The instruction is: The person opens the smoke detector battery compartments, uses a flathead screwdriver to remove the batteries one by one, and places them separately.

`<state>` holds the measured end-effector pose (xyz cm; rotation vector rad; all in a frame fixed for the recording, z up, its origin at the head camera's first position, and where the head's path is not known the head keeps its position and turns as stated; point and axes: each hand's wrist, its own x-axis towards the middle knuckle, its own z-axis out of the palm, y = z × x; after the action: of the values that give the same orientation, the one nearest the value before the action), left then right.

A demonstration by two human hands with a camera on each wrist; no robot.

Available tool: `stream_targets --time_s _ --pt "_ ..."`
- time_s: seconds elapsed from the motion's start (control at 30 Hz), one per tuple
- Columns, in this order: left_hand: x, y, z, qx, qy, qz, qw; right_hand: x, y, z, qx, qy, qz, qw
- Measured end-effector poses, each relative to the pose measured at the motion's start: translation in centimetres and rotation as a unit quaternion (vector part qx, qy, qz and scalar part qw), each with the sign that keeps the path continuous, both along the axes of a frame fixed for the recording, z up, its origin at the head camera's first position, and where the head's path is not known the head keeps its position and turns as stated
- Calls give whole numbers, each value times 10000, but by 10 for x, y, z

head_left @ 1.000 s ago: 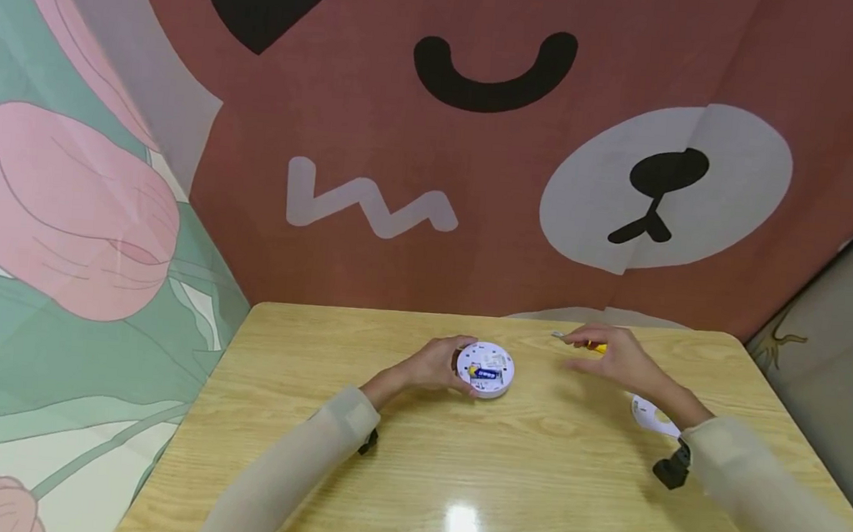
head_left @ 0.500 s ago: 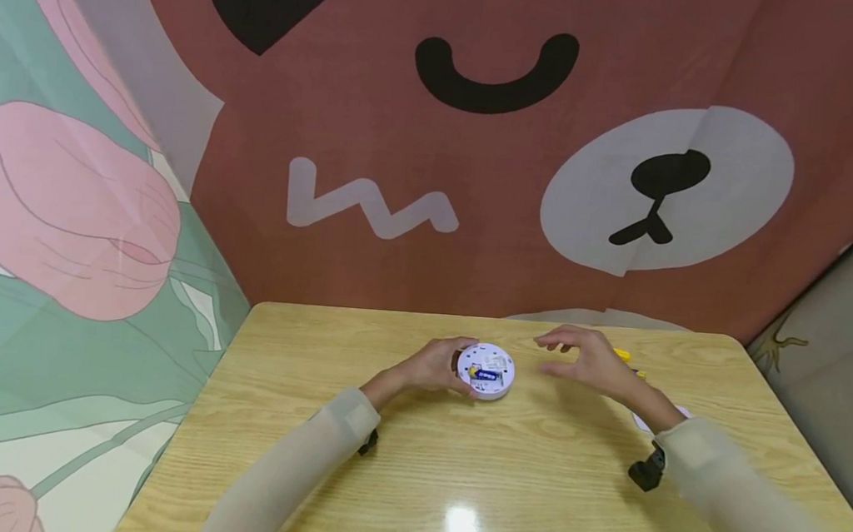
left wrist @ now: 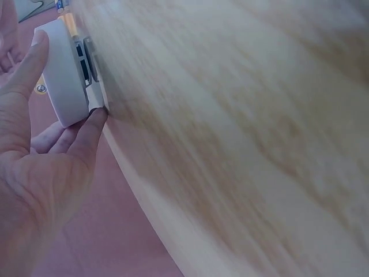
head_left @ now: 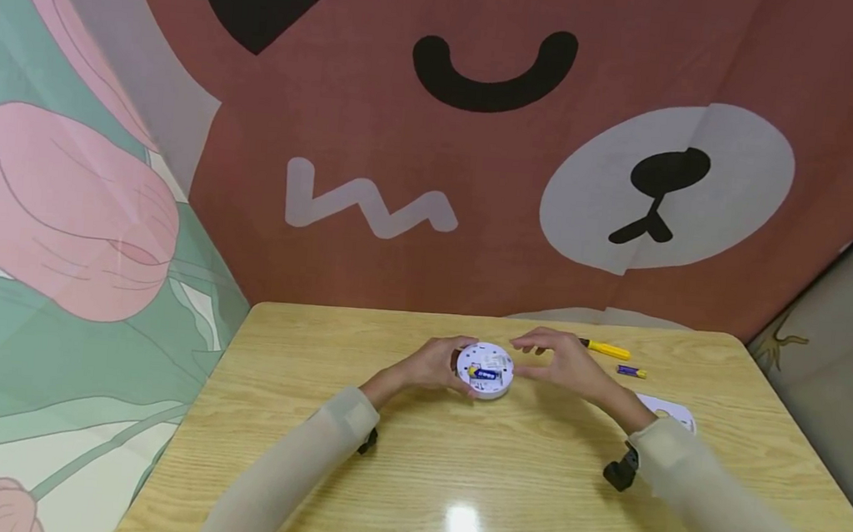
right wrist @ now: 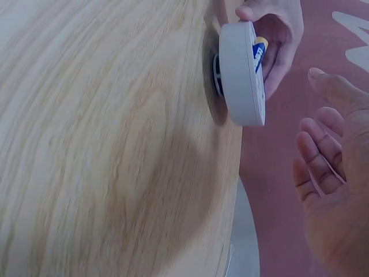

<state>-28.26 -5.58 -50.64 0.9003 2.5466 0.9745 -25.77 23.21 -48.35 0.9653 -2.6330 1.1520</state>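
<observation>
"Gripping what, exactly, is the left hand (head_left: pixel 429 365)?"

"A white round device (head_left: pixel 485 359), its fingers and thumb curved round the left side. The face is turned up, and a blue battery (head_left: pixel 486 374) with a yellow end lies in a recess there. From the right wrist you can see that yellow end poking up above the face"

"Is the device resting on the table (head_left: pixel 393 497)?"

"Its underside comes very near the wood, but from these low angles I can't quite tell whether they touch"

"And the right hand (head_left: pixel 557 364)?"

"Just beside the device's right edge, holding nothing, thumb and fingers spread apart with a clear gap between them. The right wrist view shows it apart from the device"

"What lies past it?"

"A yellow tool (head_left: pixel 608 349) near the table's far edge, its dark end partly behind the hand. A second battery (head_left: pixel 631 371) lies on the wood just on the near side of that, and a flat white piece (head_left: pixel 674 411) sits nearer the person, partly covered by the right forearm"

"And further out?"

"Beige sleeves (head_left: pixel 290 464) on both arms, then a brown backdrop (head_left: pixel 366 265) with a cartoon face behind the table, and a pink flower print (head_left: pixel 70 213) at the left"
</observation>
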Motion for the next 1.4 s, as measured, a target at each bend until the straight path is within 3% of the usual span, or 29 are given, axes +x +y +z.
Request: stream_targets --time_s 0.7,0.9,1.13,1.4 --pt "0 1 -1 -113 43 56 9999 -1 -26 -9 -121 -57 259 9996" --pt "-1 1 -1 -21 47 -28 10000 -1 -32 -13 -134 97 292 9994" --pt "0 0 -1 79 25 -52 10000 0 -41 -15 -58 -127 299 9995" --pt "1 -1 -1 299 -104 -139 9994 0 -47 -19 -58 -101 586 9982"
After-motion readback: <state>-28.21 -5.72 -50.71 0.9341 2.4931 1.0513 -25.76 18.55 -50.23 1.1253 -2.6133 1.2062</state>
